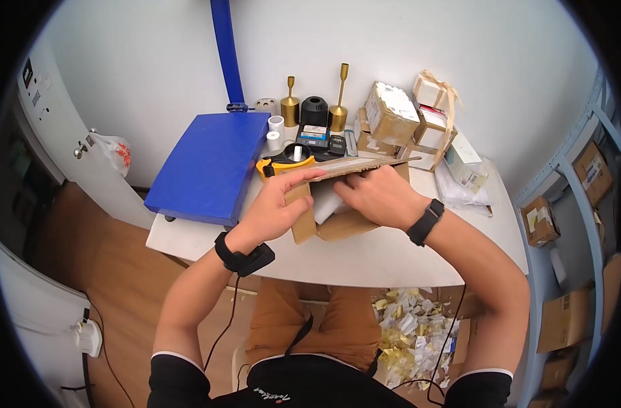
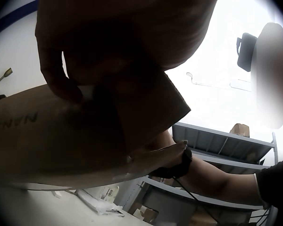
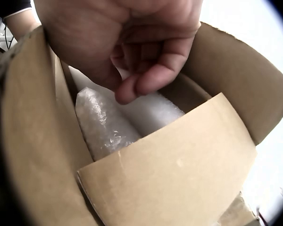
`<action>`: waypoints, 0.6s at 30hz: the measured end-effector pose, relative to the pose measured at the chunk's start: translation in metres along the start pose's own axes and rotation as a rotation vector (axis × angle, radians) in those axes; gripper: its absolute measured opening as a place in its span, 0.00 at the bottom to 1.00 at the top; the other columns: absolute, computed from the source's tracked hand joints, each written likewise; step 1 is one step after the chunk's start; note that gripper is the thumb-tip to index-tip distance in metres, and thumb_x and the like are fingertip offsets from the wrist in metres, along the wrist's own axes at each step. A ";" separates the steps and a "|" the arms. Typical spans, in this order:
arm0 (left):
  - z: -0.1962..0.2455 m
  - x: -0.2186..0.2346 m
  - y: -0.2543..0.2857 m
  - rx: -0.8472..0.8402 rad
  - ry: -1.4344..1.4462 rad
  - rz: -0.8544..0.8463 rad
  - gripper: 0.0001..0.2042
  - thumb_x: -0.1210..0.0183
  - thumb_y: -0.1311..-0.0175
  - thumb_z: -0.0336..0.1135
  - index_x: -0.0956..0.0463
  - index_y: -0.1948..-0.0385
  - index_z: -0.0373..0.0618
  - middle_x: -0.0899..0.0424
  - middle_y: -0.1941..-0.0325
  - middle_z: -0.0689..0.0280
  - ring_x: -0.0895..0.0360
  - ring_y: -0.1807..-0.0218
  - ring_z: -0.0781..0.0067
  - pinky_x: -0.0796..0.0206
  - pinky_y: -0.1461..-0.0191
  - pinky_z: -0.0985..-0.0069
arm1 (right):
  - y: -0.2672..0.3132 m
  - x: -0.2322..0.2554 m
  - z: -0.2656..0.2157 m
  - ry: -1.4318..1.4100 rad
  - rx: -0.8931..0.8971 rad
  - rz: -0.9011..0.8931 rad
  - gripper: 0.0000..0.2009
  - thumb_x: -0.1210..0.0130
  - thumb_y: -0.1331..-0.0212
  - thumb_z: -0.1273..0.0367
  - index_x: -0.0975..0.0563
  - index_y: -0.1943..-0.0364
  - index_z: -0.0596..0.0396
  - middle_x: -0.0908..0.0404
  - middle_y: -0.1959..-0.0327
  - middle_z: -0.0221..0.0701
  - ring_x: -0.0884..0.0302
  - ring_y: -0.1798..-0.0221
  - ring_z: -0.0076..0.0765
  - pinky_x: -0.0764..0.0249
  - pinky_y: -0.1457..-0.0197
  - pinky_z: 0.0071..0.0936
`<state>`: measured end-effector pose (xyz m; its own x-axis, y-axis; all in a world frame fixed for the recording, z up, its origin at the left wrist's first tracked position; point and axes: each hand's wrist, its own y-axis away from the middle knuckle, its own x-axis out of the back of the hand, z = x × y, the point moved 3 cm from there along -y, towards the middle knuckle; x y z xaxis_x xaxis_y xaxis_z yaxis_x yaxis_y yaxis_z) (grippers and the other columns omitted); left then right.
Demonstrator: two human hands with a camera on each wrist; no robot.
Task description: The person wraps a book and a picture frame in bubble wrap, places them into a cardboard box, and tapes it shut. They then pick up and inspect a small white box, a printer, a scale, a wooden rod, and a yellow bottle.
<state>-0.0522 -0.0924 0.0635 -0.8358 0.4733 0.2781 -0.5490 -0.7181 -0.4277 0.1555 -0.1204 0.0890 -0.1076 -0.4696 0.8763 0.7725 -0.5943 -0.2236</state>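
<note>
An opened cardboard box (image 1: 303,216) stands at the table's front, its flaps raised. My left hand (image 1: 273,207) grips the box's left side, fingers at the back flap and thumb near the opening; in the left wrist view this hand (image 2: 118,42) is dark against the cardboard (image 2: 37,136). Over the opening, my right hand (image 1: 385,194) bends down into the box. The right wrist view shows that hand (image 3: 127,52) with curled fingers and nothing visible between them, just above white wrapping (image 3: 155,113) and a clear plastic-wrapped item (image 3: 101,122). Contact with the wrapping cannot be told.
A blue platform (image 1: 208,166) lies on the table's left. Behind the box are a yellow tape dispenser (image 1: 276,165), white rolls (image 1: 273,141), gold holders (image 1: 290,112) and a black device (image 1: 315,112). Stacked boxes (image 1: 392,115) stand back right; shredded paper (image 1: 412,333) lies below.
</note>
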 end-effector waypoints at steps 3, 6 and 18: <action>-0.007 0.012 0.000 0.056 -0.021 0.036 0.23 0.46 0.40 0.24 0.25 0.39 0.37 0.17 0.51 0.67 0.24 0.50 0.82 0.30 0.45 0.80 | 0.004 0.034 -0.001 -0.020 -0.019 0.126 0.07 0.42 0.46 0.71 0.26 0.64 0.53 0.24 0.71 0.30 0.17 0.69 0.34 0.23 0.72 0.33; 0.004 0.014 0.006 0.149 0.057 0.009 0.22 0.45 0.39 0.24 0.25 0.41 0.36 0.17 0.54 0.69 0.24 0.53 0.84 0.30 0.49 0.82 | 0.006 0.046 -0.001 -0.008 -0.017 0.185 0.09 0.42 0.47 0.71 0.27 0.63 0.53 0.24 0.70 0.29 0.17 0.68 0.33 0.23 0.72 0.33; 0.004 0.012 0.000 0.212 0.206 0.041 0.22 0.45 0.40 0.24 0.23 0.42 0.36 0.18 0.51 0.68 0.23 0.53 0.83 0.29 0.49 0.82 | 0.008 0.053 0.006 -0.076 -0.087 0.115 0.09 0.42 0.47 0.72 0.25 0.61 0.55 0.22 0.68 0.30 0.17 0.68 0.36 0.22 0.70 0.33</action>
<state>-0.0624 -0.0893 0.0702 -0.8509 0.5200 0.0749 -0.5216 -0.8189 -0.2396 0.1599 -0.1463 0.1359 0.0283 -0.4887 0.8720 0.7198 -0.5953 -0.3570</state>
